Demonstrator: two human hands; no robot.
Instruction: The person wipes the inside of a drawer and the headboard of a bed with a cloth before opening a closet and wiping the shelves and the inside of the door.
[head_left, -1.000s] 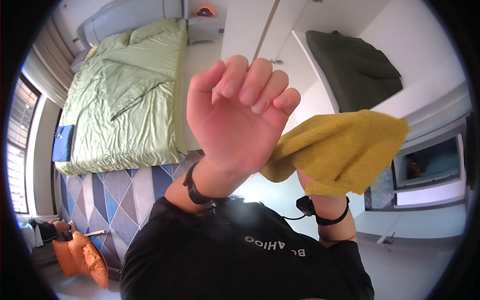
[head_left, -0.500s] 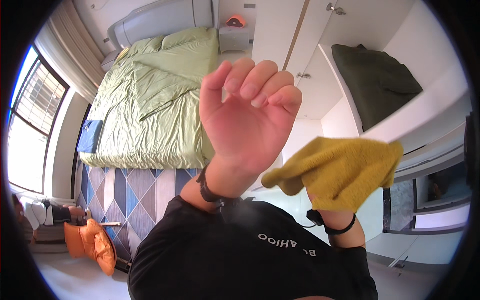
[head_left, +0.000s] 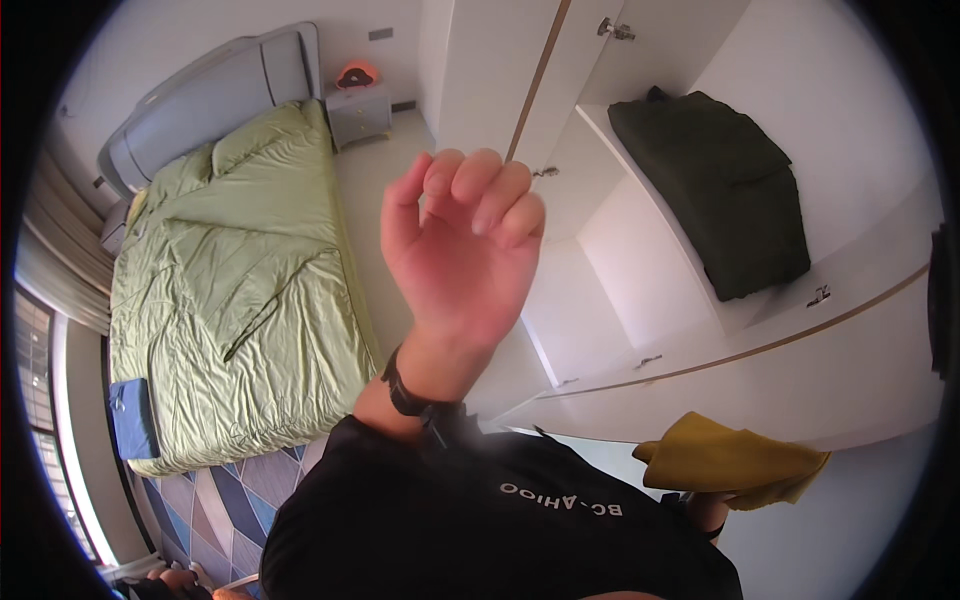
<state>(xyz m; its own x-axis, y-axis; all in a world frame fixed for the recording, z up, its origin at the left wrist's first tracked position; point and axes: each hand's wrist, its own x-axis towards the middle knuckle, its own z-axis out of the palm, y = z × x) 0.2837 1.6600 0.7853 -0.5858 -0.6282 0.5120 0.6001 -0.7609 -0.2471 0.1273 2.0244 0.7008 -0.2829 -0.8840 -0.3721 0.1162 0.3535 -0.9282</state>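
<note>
While the left hand [head_left: 462,245] curls loosely, the right hand [head_left: 708,510] seemingly grips a draped mustard cloth [head_left: 735,462].

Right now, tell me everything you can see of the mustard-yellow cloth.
The mustard-yellow cloth looks like soft, plain fabric, gathered in loose folds with uneven edges. It covers most of the right hand, so the grip cannot be made out. It sits at the lower right of the view, beyond the black T-shirt, overlapping the white wardrobe door in the picture; whether they touch is unclear.
</note>
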